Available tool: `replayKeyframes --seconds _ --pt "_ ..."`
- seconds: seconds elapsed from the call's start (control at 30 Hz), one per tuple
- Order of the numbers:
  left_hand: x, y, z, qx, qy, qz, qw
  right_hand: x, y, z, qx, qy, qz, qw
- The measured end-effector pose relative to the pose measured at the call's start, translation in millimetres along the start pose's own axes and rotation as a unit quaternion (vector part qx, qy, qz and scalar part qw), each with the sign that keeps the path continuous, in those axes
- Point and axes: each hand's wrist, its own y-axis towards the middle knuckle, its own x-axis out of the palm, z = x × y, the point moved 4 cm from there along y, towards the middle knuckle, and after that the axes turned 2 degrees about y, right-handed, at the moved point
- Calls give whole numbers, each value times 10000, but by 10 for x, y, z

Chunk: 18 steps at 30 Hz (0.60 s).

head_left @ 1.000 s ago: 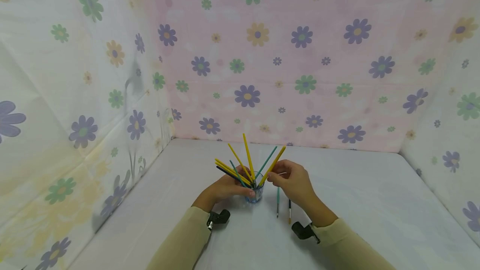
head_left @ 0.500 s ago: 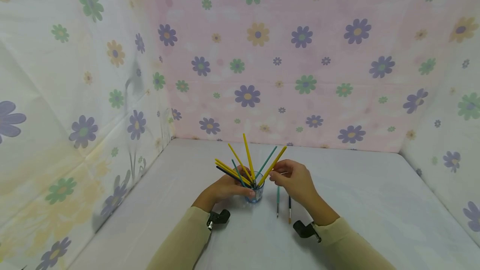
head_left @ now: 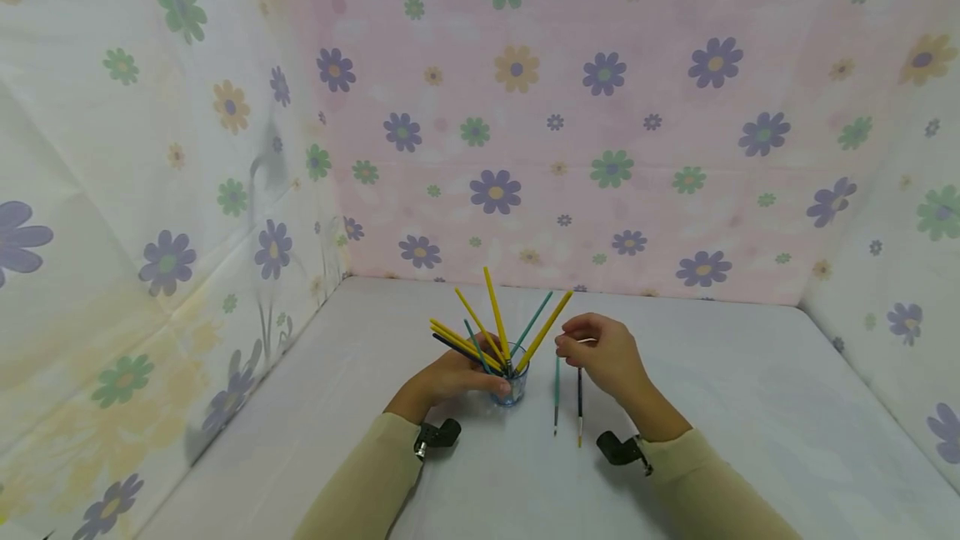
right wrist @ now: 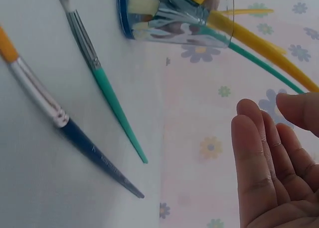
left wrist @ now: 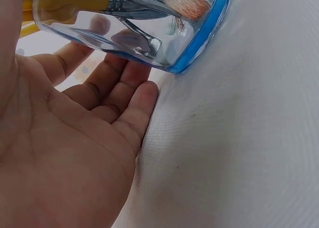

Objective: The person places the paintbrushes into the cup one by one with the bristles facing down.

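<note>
The right hand [head_left: 609, 352], loosely curled and holding nothing, hovers nearest the two loose brushes [head_left: 567, 394] lying at its 7 o'clock, long axes running 12-to-6, while the left hand [head_left: 450, 375] cups the glass [head_left: 513, 386].

We wear long, pale beige sleeves [head_left: 360, 482] that reach to both wrists. A small black camera mount [head_left: 437, 434] is strapped at the left wrist, another [head_left: 619, 449] at the right. Both hands are bare.
</note>
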Motion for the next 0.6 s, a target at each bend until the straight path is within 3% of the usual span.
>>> replayKeyframes --seconds 0.6 --pt "4 -19 -27 -278 124 15 9995 -171 133 311 825 -405 -2 9958"
